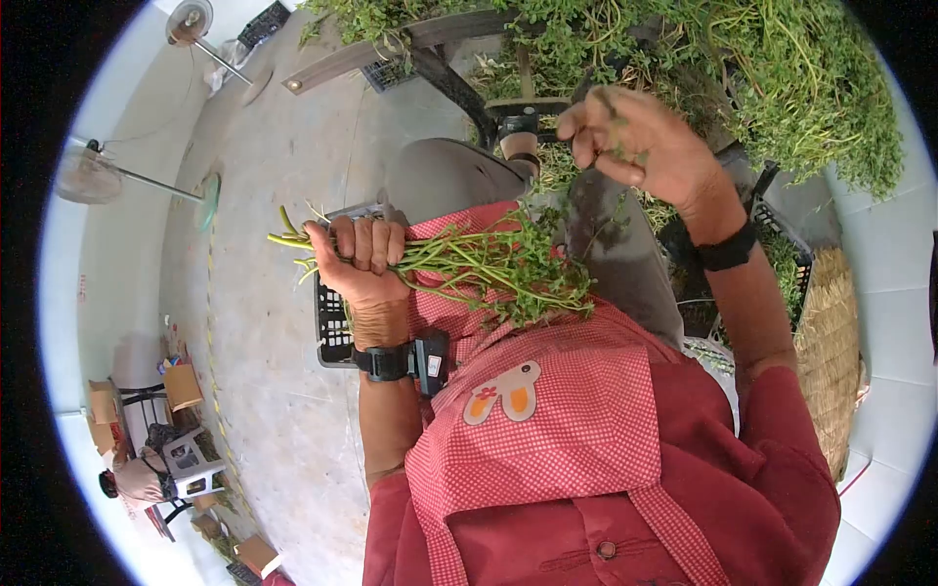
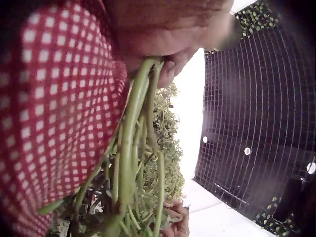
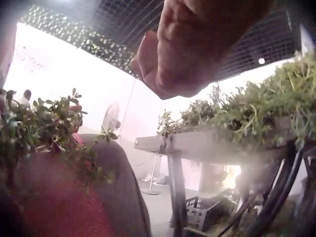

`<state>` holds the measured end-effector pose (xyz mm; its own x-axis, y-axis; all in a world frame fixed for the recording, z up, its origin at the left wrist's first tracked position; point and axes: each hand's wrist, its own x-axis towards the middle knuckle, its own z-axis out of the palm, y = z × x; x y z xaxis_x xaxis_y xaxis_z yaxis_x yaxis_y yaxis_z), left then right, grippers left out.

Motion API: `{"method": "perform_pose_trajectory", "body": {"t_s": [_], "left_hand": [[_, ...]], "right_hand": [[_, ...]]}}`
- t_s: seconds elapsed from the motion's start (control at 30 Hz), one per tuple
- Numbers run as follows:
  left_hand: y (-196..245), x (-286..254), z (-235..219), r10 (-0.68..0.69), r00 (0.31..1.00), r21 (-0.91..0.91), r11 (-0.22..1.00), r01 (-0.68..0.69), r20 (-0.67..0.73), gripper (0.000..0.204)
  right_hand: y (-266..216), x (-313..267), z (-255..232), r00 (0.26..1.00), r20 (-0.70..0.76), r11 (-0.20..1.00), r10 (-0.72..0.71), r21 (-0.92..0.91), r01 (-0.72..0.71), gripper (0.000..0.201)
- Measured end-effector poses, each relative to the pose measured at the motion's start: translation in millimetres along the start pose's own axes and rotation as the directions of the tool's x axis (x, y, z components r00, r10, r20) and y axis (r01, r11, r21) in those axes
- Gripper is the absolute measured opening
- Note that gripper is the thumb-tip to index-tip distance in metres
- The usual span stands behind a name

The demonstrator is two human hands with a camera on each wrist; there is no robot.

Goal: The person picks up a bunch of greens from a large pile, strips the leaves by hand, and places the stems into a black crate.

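My left hand (image 1: 366,256) grips a bunch of leafy green stems (image 1: 469,259) by the stalks. The cut ends stick out past the thumb, and the leafy tops lie over the red checked apron (image 1: 576,381). Thick pale-green stalks (image 2: 129,133) hang below the fingers in the left wrist view. My right hand (image 1: 645,146) is raised over the right knee, apart from the bunch, its fingers loosely bent. Small blurred leaf bits show against its palm. In the right wrist view, that hand (image 3: 192,54) appears above the leaves of the bunch (image 3: 44,123).
A table edge (image 1: 391,57) carries heaped greens (image 1: 811,88) ahead and to the right. Black crates stand by the left wrist (image 1: 334,327) and right arm (image 1: 803,269). A woven straw mat (image 1: 829,352) is at right; fans (image 1: 93,176) and another person (image 1: 137,479) are at left.
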<state>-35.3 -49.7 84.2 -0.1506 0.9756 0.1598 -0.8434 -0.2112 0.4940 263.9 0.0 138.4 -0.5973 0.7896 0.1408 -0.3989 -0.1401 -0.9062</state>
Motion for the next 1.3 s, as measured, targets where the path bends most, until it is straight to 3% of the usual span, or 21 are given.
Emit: {"method": "perform_pose_trajectory", "body": {"t_s": [0.07, 0.17, 0.2, 0.23, 0.27, 0.3, 0.4, 0.47, 0.53, 0.67, 0.77, 0.83, 0.93, 0.97, 1.03, 1.07, 1.13, 1.17, 1.2, 1.27, 1.3], "left_hand": [[0, 1, 0, -0.001, 1.0, 0.002, 1.0, 0.001, 0.017, 0.054], [0, -2, 3, -0.011, 1.0, 0.023, 1.0, 0.011, 0.003, 0.054], [1, -2, 4, -0.009, 1.0, 0.031, 0.999, 0.01, -0.018, 0.053], [1, -1, 3, -0.012, 1.0, 0.032, 0.999, 0.013, -0.014, 0.053], [0, -1, 1, 0.002, 1.0, 0.024, 1.0, -0.002, -0.001, 0.053], [0, -1, 0, 0.019, 1.0, 0.015, 1.0, -0.02, 0.011, 0.053], [2, 0, -2, -0.004, 0.998, -0.002, 1.0, 0.005, 0.061, 0.054], [2, -1, 1, 0.003, 1.0, 0.018, 1.0, -0.003, 0.021, 0.054], [1, -2, 1, 0.005, 1.0, 0.041, 0.999, -0.004, -0.022, 0.054], [1, 0, -3, -0.008, 1.0, -0.004, 1.0, 0.008, 0.014, 0.054], [1, 0, -3, -0.01, 0.999, -0.009, 1.0, 0.011, 0.034, 0.053], [0, 0, -3, -0.015, 0.999, -0.014, 1.0, 0.015, 0.039, 0.053], [-1, 0, -3, 0.014, 1.0, -0.015, 1.0, -0.015, -0.018, 0.053], [0, 0, -3, 0.007, 1.0, -0.007, 1.0, -0.007, 0.013, 0.053], [0, -1, -3, -0.002, 0.999, 0.004, 1.0, 0.002, 0.041, 0.053], [0, -2, -3, -0.007, 0.999, 0.007, 1.0, 0.007, 0.04, 0.053], [0, -1, 0, -0.008, 0.999, 0.008, 1.0, 0.008, 0.042, 0.052], [0, 0, 2, -0.015, 0.999, 0.029, 0.999, 0.013, 0.04, 0.053], [0, -2, 3, -0.02, 0.999, 0.051, 0.999, 0.018, 0.035, 0.054], [0, -3, 5, -0.011, 1.0, 0.071, 0.997, 0.01, 0.012, 0.053], [-1, -3, 6, -0.003, 1.0, 0.088, 0.996, 0.004, -0.006, 0.052]], "right_hand": [[9, 4, 7, 0.994, -0.086, 0.995, 0.071, 0.078, -0.064, 0.024], [29, 13, 12, 0.969, -0.055, 0.921, 0.242, -0.301, -0.247, 0.026], [35, 17, 13, 0.969, -0.057, 0.923, 0.239, -0.296, -0.246, 0.026], [43, 22, 15, 0.994, 0.027, 0.763, 0.108, -0.644, -0.065, 0.027], [45, 27, 19, 0.988, 0.156, 0.463, 0.018, -0.877, 0.13, 0.027], [43, 26, 29, 0.993, 0.103, 0.344, 0.061, -0.936, 0.076, 0.018], [61, 24, 35, 0.991, 0.097, 0.166, 0.091, -0.983, 0.081, 0.025], [67, 23, 34, 0.985, 0.075, 0.16, 0.156, -0.986, 0.05, 0.039], [74, 22, 32, 0.975, 0.197, 0.085, 0.099, -0.978, 0.189, 0.029], [79, 21, 27, 0.962, 0.262, 0.162, 0.082, -0.955, 0.247, 0.031], [83, 19, 25, 0.961, 0.203, 0.303, 0.187, -0.943, 0.141, 0.039], [92, 21, 19, 0.924, 0.277, 0.408, 0.263, -0.9, 0.153, 0.03], [91, 17, 22, 0.949, 0.215, 0.473, 0.233, -0.877, 0.082, 0.022], [93, 18, 23, 0.949, 0.215, 0.475, 0.232, -0.876, 0.082, 0.022], [100, 20, 25, 0.995, 0.059, 0.204, -0.078, -0.976, 0.074, 0.017], [102, 24, 25, 0.995, 0.057, 0.206, -0.078, -0.976, 0.072, 0.017], [103, 35, 23, 0.962, -0.207, 0.521, -0.176, -0.849, -0.087, 0.018], [95, 34, 24, 0.936, -0.342, 0.732, 0.076, -0.619, -0.286, 0.028], [96, 35, 26, 0.938, -0.338, 0.731, 0.078, -0.62, -0.285, 0.028], [100, 34, 30, 0.874, -0.454, 0.929, 0.172, -0.221, -0.297, 0.024], [102, 34, 31, 0.877, -0.455, 0.941, 0.157, -0.2, -0.272, 0.026]]}}
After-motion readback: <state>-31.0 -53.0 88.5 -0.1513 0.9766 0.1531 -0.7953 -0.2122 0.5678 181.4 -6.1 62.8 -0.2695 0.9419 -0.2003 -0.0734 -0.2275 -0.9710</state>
